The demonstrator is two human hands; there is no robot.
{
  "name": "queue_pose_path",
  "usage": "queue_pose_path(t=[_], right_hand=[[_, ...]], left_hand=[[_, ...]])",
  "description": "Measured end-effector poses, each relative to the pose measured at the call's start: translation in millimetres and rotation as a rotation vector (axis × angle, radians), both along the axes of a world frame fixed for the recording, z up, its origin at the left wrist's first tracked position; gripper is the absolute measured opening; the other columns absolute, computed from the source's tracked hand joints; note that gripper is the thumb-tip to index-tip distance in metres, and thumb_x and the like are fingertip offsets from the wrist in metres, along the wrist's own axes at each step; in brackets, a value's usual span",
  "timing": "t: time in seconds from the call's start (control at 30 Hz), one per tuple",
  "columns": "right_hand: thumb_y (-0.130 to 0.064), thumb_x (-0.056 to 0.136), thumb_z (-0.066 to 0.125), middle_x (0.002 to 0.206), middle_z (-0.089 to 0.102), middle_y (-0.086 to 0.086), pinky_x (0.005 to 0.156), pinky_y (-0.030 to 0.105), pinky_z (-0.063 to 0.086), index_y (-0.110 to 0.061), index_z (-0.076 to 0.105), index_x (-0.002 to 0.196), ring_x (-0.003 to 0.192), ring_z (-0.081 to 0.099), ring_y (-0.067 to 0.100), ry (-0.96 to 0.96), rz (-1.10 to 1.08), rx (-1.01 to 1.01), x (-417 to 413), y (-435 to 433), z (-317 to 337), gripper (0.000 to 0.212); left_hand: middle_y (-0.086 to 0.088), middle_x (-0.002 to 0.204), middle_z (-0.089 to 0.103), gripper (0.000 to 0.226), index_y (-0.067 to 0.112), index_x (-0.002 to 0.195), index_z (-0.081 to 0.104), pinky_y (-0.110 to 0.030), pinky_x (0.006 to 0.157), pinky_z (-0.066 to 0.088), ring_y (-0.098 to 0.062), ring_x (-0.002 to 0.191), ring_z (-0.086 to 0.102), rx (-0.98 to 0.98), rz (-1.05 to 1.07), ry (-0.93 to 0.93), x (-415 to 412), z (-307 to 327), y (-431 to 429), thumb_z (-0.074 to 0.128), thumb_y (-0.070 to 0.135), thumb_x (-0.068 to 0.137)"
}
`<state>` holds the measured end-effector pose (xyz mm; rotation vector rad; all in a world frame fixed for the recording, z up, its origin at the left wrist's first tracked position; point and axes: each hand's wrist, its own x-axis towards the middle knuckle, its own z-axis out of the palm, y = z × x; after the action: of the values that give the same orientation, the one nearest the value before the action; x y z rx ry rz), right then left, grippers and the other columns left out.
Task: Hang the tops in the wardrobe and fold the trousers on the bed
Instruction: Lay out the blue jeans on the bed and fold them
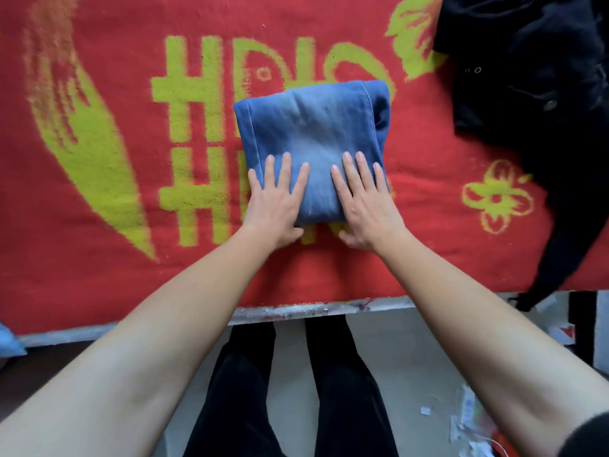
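A pair of blue denim trousers (pixel 313 127) lies folded into a compact rectangle on the red and green bed cover (pixel 99 199), near the bed's front edge. My left hand (pixel 276 202) lies flat on the near left corner of the bundle with straight fingers. My right hand (pixel 365 202) presses flat on the near right part, fingers spread. Both thumbs sit at the bundle's near edge on the cover. A black garment with buttons (pixel 534 94) lies crumpled at the right of the bed.
The bed's front edge (pixel 296 311) runs across the middle of the view, with my black-trousered legs (pixel 296 390) standing against it. Scraps of paper and litter (pixel 468 420) lie on the floor at lower right. A blue item (pixel 8 341) shows at the far left edge.
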<state>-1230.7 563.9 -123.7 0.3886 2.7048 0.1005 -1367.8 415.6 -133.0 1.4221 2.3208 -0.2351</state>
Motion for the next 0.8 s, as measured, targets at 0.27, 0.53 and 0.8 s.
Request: queue_pose_path(t=[0.27, 0.53, 0.8], right_hand=[[-0.011, 0.091, 0.033, 0.141, 0.054, 0.026, 0.097, 0.056, 0.051, -0.005, 0.055, 0.138, 0.128, 0.054, 0.045, 0.112, 0.024, 0.086, -9.3, -2.9, -33.8, 0.053], [-0.006, 0.069, 0.071, 0.137, 0.056, 0.025, 0.094, 0.054, 0.050, -0.005, 0.055, 0.136, 0.123, 0.055, 0.045, 0.116, -0.064, -0.072, -33.5, -23.9, 108.6, 0.069], [0.002, 0.057, 0.076, 0.120, 0.064, 0.020, 0.082, 0.049, 0.055, -0.004, 0.061, 0.125, 0.108, 0.063, 0.042, 0.342, 0.141, -0.120, -29.7, -73.2, 243.0, 0.069]], left_hand=[[-0.022, 0.161, 0.017, 0.105, 0.014, 0.156, 0.018, -0.065, 0.115, 0.018, -0.048, 0.146, 0.019, 0.011, 0.044, 0.067, 3.7, -22.9, 8.5, 0.077, 0.034, 0.071], [-0.012, 0.136, 0.056, 0.084, 0.011, 0.135, 0.051, -0.047, 0.090, 0.049, -0.035, 0.121, 0.053, 0.154, 0.024, 0.054, -20.8, 111.1, -17.5, 0.081, 0.032, 0.060], [-0.017, 0.115, 0.068, 0.076, 0.006, 0.117, 0.066, -0.042, 0.067, 0.057, -0.038, 0.101, 0.066, 0.246, 0.177, 0.205, 9.2, 259.4, -91.5, 0.083, 0.018, 0.044]])
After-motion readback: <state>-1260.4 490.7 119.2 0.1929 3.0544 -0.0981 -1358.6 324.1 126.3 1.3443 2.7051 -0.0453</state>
